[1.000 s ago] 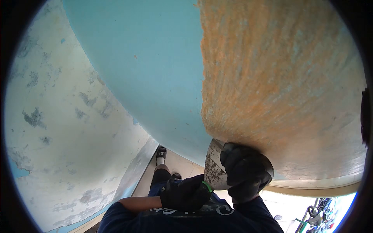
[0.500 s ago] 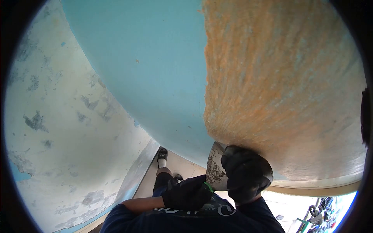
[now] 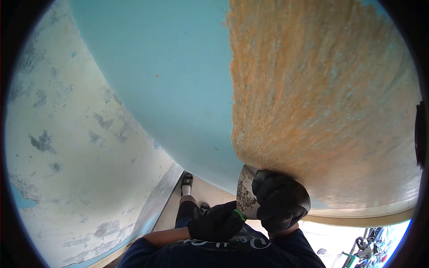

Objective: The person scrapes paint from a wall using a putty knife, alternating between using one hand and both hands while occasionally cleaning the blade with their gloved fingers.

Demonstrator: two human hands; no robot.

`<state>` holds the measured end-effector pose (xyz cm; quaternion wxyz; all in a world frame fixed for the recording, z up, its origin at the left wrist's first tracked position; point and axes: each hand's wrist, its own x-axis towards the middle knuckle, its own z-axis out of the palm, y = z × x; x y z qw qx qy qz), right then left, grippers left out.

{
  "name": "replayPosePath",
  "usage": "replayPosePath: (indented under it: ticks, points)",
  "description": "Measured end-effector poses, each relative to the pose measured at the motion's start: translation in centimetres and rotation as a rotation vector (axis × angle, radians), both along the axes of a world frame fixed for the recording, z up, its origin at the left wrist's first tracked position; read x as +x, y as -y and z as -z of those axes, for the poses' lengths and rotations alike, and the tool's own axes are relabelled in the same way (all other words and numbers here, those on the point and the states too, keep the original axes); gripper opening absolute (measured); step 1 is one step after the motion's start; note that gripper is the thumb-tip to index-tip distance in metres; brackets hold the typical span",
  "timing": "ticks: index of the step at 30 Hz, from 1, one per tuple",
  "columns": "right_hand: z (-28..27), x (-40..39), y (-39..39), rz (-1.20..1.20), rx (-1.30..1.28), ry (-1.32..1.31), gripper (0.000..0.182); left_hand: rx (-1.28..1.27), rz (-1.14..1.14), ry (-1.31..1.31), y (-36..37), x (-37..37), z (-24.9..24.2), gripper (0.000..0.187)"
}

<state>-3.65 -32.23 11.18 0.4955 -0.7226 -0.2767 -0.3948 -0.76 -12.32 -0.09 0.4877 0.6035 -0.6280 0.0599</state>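
Note:
My right hand (image 3: 280,201), in a black glove, is closed beside the wide metal blade of a scraper (image 3: 246,193), against the lower part of the wall. The blade is stained with dark residue, and its top corner meets the wall near the edge of the blue paint (image 3: 178,80). My left hand (image 3: 216,224), also black-gloved, is closed close to my body. A bit of green handle (image 3: 240,215) shows at its fingers, by the blade's lower corner. How the handle joins the blade is hidden.
To the right of the blue paint is a rough orange-brown wall surface (image 3: 304,89). A patchy whitish wall (image 3: 80,147) stands at the left. My foot in a black sandal (image 3: 187,181) is on the pale floor (image 3: 214,190). Assorted items (image 3: 368,245) lie at lower right.
Both hands keep their grip. The right hand and blade have shifted slightly left and down in view, and the wall's paint edge has also shifted slightly left.

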Motion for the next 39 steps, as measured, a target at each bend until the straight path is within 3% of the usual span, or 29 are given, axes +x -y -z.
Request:
replayPosePath:
  ticks: [7, 8, 10, 11, 13, 14, 16, 22, 26, 28, 29, 31, 32, 34, 35, 36, 37, 39]
  points:
    - [-0.6, -0.4, -0.5, 0.047, -0.074, 0.016, 0.030, 0.317, 0.245, -1.063, -1.0, -1.3, 0.6, 0.019]
    - [-0.7, -0.7, -0.8, 0.084, -0.040, 0.005, 0.029, 0.318, 0.245, -1.057, -0.8, -0.9, 0.5, 0.019]
    - [-1.0, -1.3, -1.5, 0.149, 0.023, -0.028, 0.030, -0.052, 0.055, 0.126, -0.1, 0.3, 0.2, 0.034]
    - [-1.1, -1.7, -2.0, 0.182, 0.054, -0.049, 0.031, -0.054, 0.052, 0.122, 0.1, 0.4, -0.7, 0.034]
    - [-1.4, -2.0, -2.6, 0.250, 0.116, -0.087, 0.034, 0.041, 0.130, -0.293, 0.2, 0.5, -2.9, 0.022]
    - [-1.5, -1.9, -2.8, 0.284, 0.147, -0.105, 0.036, 0.037, 0.129, -0.296, 0.5, 0.9, -3.4, 0.022]
    - [-1.5, -1.1, -2.8, 0.313, 0.175, -0.132, 0.038, 0.024, -0.079, 0.058, 1.0, 1.2, -3.9, 0.019]
    - [-1.5, -0.6, -2.7, 0.238, 0.176, -0.091, 0.055, 0.127, 0.177, -0.351, -0.5, 1.1, 0.4, 0.026]
    - [-2.1, -1.0, -3.0, 0.272, 0.169, -0.082, 0.060, -0.023, 0.060, -0.170, 0.4, 2.2, -4.9, 0.009]
    - [-2.2, -0.4, -3.5, 0.301, 0.138, -0.117, 0.062, 0.103, -0.022, -0.222, 0.0, 2.4, -5.0, 0.036]
    - [-2.3, 0.1, -4.4, 0.349, 0.229, -0.107, 0.062, 0.105, -0.027, -0.230, -0.3, 2.4, -5.0, 0.036]
    - [-2.3, 0.5, -4.6, 0.400, 0.322, -0.093, 0.061, 0.545, 0.312, -1.333, -0.9, 2.7, -5.3, 0.022]
    - [-2.0, 0.6, -4.0, 0.309, 0.307, -0.054, 0.058, 0.550, 0.312, -1.329, -0.7, 3.0, -6.4, 0.022]
    - [-1.1, -0.1, -3.3, 0.228, 0.294, -0.002, 0.054, 0.968, 0.160, -0.921, -0.4, 3.6, -8.8, 0.025]
    - [-0.7, -0.6, -3.0, 0.214, 0.264, 0.024, 0.052, 0.967, 0.162, -0.908, -0.7, 2.9, -7.1, 0.025]
    - [-0.5, -0.8, -3.0, 0.196, 0.232, 0.049, 0.050, 0.580, 0.173, -0.796, -1.3, 1.7, -3.8, 0.018]
    - [-0.8, -0.8, -3.2, 0.194, 0.226, 0.057, 0.050, 0.197, 0.181, -0.671, -1.2, 1.5, -3.6, 0.013]
    - [-1.5, -0.8, -3.8, 0.410, 0.092, 0.012, 0.052, 0.242, 0.205, -0.801, -1.3, 1.9, -3.2, 0.013]
